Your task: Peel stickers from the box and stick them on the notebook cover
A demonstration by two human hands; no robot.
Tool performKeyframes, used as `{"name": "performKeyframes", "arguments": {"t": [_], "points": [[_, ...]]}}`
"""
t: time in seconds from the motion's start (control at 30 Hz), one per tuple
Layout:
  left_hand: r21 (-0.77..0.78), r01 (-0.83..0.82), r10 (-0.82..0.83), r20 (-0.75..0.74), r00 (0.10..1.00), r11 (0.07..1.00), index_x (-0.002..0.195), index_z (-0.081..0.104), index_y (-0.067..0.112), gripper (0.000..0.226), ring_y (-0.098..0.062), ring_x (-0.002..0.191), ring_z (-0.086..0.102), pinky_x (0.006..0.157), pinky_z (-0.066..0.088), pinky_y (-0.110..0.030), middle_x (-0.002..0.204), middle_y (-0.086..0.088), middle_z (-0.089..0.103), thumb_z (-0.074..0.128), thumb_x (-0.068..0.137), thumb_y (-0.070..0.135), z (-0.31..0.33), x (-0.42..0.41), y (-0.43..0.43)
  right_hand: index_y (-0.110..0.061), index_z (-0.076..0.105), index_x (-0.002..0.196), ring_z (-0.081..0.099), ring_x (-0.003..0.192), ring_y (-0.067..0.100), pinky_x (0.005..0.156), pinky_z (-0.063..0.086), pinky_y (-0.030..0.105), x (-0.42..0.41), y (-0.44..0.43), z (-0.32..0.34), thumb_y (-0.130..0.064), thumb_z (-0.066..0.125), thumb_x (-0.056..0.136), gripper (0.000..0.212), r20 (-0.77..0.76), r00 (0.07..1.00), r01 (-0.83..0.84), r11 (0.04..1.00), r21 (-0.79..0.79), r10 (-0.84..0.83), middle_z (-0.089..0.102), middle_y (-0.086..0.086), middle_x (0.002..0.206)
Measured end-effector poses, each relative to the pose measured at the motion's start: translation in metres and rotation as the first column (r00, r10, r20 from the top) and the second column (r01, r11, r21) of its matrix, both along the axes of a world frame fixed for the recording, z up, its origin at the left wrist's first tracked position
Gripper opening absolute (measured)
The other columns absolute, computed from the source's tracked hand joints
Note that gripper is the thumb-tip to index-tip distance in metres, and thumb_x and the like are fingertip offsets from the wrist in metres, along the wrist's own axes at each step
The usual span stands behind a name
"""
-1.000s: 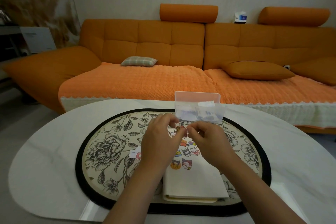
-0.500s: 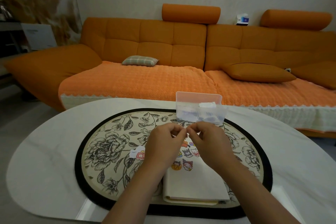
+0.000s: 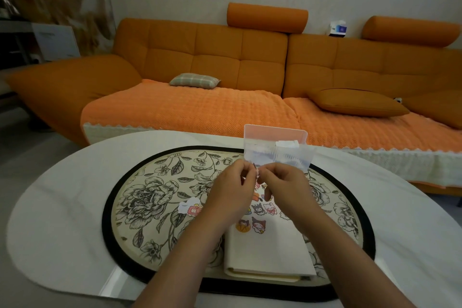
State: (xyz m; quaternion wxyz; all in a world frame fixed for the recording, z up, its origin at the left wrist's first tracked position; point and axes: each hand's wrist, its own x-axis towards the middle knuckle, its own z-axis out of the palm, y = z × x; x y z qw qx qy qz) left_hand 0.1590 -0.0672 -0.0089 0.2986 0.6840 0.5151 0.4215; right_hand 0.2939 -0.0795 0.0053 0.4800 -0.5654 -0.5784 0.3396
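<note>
A cream notebook lies on the floral mat, with several cartoon stickers stuck on the far part of its cover. Above it my left hand and my right hand meet fingertip to fingertip, both pinching one small sticker between them. Just beyond the hands stands the clear plastic sticker box, open, with white sheets inside. Loose stickers or backing scraps lie on the mat left of my left wrist.
The oval floral mat with a black rim covers the middle of a white oval table. An orange sofa with cushions fills the room behind the table.
Both hands have risen slightly toward the box while still pinching the small sticker. The camera has tilted a little; the notebook and box stay put.
</note>
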Motion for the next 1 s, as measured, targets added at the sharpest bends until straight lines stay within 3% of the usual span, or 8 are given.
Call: {"name": "performKeyframes", "arguments": {"t": [0.2, 0.33, 0.4, 0.67, 0.83, 1.0], "points": [[-0.037, 0.099, -0.095, 0.093, 0.991, 0.994, 0.087, 0.055, 0.029, 0.020, 0.009, 0.063, 0.058, 0.056, 0.040, -0.010, 0.080, 0.014, 0.058, 0.046, 0.104, 0.028, 0.006, -0.002, 0.002, -0.016, 0.077, 0.091, 0.056, 0.056, 0.011, 0.048, 0.042, 0.018, 0.005, 0.001, 0.004, -0.023, 0.064, 0.096, 0.016, -0.106, 0.994, -0.028, 0.999, -0.040, 0.023, 0.075, -0.003, 0.081], [-0.067, 0.107, -0.094, 0.174, 0.980, 0.992, 0.089, 0.063, 0.029, 0.017, -0.011, 0.085, 0.065, 0.074, 0.054, -0.033, 0.087, 0.010, 0.067, 0.052, 0.101, 0.025, 0.005, -0.004, 0.007, -0.015, 0.077, 0.088, 0.055, 0.056, 0.013, 0.049, 0.041, 0.024, 0.006, 0.002, 0.004, -0.021, 0.063, 0.096, 0.016, -0.187, 0.982, -0.013, 0.997, -0.081, -0.003, 0.075, -0.001, 0.083], [-0.091, 0.131, -0.110, 0.206, 0.972, 0.987, 0.092, 0.067, 0.029, 0.021, -0.009, 0.086, 0.065, 0.074, 0.055, -0.032, 0.091, 0.011, 0.069, 0.050, 0.102, 0.020, 0.006, -0.006, 0.010, -0.017, 0.077, 0.086, 0.055, 0.054, 0.011, 0.050, 0.040, 0.025, 0.006, 0.002, 0.003, -0.021, 0.064, 0.095, 0.016, -0.188, 0.981, 0.026, 0.997, -0.078, -0.041, 0.074, -0.001, 0.079], [-0.094, 0.080, -0.061, 0.196, 0.979, 0.992, 0.084, 0.070, 0.029, 0.007, -0.017, 0.082, 0.068, 0.070, 0.061, -0.041, 0.081, 0.005, 0.070, 0.069, 0.090, 0.032, 0.002, -0.007, 0.019, -0.022, 0.077, 0.086, 0.054, 0.051, 0.007, 0.046, 0.042, 0.019, 0.004, 0.006, -0.002, -0.021, 0.063, 0.096, 0.017, -0.067, 0.996, 0.064, 0.997, -0.031, -0.066, 0.070, -0.007, 0.064], [-0.073, 0.056, -0.049, 0.097, 0.994, 0.996, 0.081, 0.066, 0.028, 0.011, -0.008, 0.067, 0.060, 0.068, 0.054, -0.035, 0.073, 0.011, 0.064, 0.063, 0.091, 0.029, 0.003, -0.010, 0.033, -0.017, 0.075, 0.086, 0.049, 0.042, 0.001, 0.042, 0.039, 0.017, 0.003, 0.021, -0.005, -0.023, 0.062, 0.097, 0.018, -0.017, 0.993, 0.120, 0.992, -0.037, -0.121, 0.065, -0.003, 0.059], [-0.097, -0.030, 0.036, 0.059, 0.998, 0.995, 0.078, 0.058, 0.029, 0.014, -0.011, 0.066, 0.056, 0.067, 0.050, -0.035, 0.074, 0.012, 0.061, 0.055, 0.092, 0.029, 0.001, -0.020, 0.049, -0.018, 0.071, 0.089, 0.047, 0.040, 0.000, 0.042, 0.039, 0.019, 0.008, 0.050, -0.001, -0.028, 0.061, 0.098, 0.017, 0.103, 0.982, 0.157, 0.988, -0.003, -0.156, 0.062, 0.000, 0.064]]}}
